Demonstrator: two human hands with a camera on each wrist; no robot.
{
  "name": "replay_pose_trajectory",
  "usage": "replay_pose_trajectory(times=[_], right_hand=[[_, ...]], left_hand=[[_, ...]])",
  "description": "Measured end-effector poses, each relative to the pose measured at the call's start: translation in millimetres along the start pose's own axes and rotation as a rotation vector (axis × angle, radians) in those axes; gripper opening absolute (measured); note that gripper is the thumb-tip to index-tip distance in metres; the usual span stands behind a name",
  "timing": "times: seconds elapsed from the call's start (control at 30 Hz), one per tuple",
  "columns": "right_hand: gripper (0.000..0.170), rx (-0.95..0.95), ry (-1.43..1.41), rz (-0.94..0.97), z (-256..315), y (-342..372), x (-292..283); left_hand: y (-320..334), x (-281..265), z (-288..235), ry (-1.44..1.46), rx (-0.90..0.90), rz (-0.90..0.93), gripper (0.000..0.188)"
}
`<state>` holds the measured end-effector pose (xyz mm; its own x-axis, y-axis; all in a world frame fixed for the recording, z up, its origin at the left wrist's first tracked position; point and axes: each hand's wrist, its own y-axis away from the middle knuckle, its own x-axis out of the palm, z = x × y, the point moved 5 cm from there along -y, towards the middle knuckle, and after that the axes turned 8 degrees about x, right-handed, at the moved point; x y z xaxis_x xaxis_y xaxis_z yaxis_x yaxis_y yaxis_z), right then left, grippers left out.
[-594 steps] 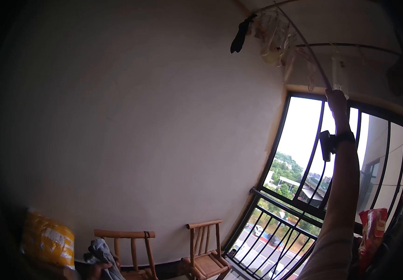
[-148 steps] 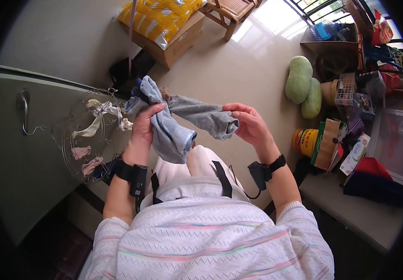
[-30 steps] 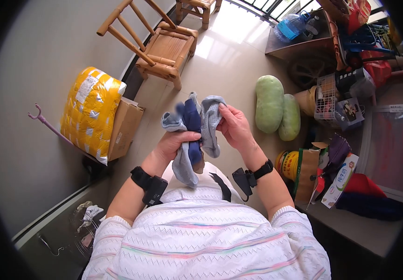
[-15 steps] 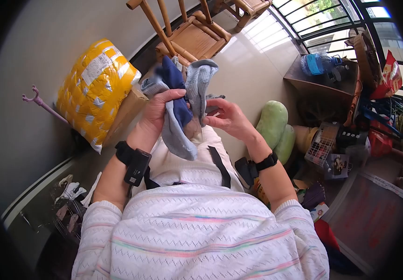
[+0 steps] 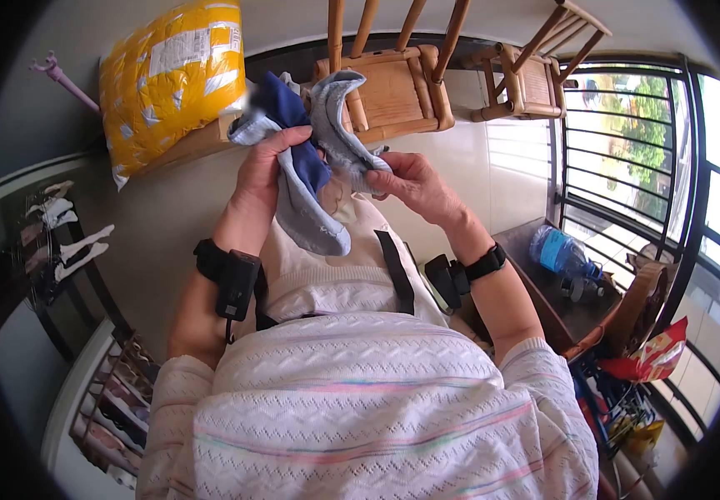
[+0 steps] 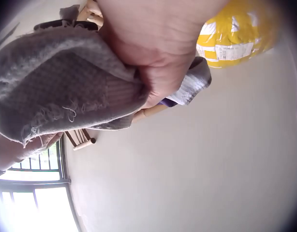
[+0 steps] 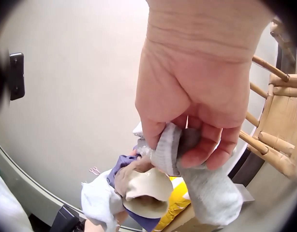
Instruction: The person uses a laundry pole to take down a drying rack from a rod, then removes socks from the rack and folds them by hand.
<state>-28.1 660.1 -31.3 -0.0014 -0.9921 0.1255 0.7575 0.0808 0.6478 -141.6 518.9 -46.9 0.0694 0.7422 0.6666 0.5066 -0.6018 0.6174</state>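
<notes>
Your left hand (image 5: pixel 262 171) is gripping the sock bundle (image 5: pixel 314 221) above your lap, thumb pressing across; your right hand (image 5: pixel 418 185) is pinching 1 grey sock (image 5: pixel 333 125) between thumb and fingers. It's looking light, soft, floppy; its ribbed cuff is offering firmer hold.

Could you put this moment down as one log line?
left hand: grips socks | right hand: pinches grey sock | yellow package: on cardboard box

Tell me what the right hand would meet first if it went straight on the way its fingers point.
Beyond the grey sock it pinches, the right hand would probably meet the navy sock held in the left hand, though their depths are hard to judge.
</notes>
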Motion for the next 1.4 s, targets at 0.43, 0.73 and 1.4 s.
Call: replay_pose_trajectory(times=[0.43, 0.73, 1.4], right_hand=[[0.025, 0.184, 0.099, 0.451, 22, -52, 6], [0.028, 0.460, 0.285, 0.845, 25, -81, 32], [0.022, 0.794, 0.475, 1.051, -37, -5, 17]], left_hand=[[50, -49, 40, 0.399, 0.424, -0.279, 0.022], [85, -49, 97, 0.689, 0.745, -0.582, 0.018], [117, 56, 227, 0.361, 1.074, -1.048, 0.026]])
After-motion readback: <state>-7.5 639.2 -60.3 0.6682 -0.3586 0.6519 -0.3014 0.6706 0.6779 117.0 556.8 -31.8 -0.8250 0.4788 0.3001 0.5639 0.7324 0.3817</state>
